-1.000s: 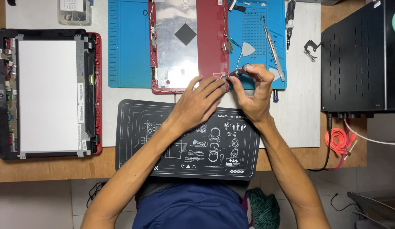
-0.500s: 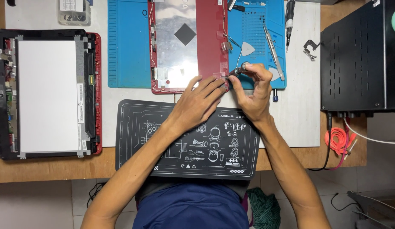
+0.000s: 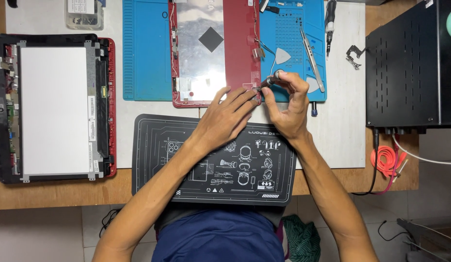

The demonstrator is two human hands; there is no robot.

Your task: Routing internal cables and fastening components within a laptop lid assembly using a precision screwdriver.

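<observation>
A red laptop lid shell (image 3: 237,43) with a silver inner panel lies face-down on a blue work mat (image 3: 148,48). My left hand (image 3: 225,119) presses flat on the shell's near right corner, fingers spread. My right hand (image 3: 288,104) grips a small screwdriver (image 3: 270,80), its tip angled down at that same corner beside my left fingertips. A black printed mat (image 3: 186,165) lies under both wrists.
A detached screen panel in a black and red frame (image 3: 53,106) lies at the left. Tweezers (image 3: 312,58), a triangular pick (image 3: 282,56) and another driver (image 3: 330,19) rest on the blue mat. A black metal box (image 3: 409,63) stands at right, orange cable (image 3: 387,160) below it.
Both hands stay at the shell's corner; the right hand has shifted only slightly on the screwdriver.
</observation>
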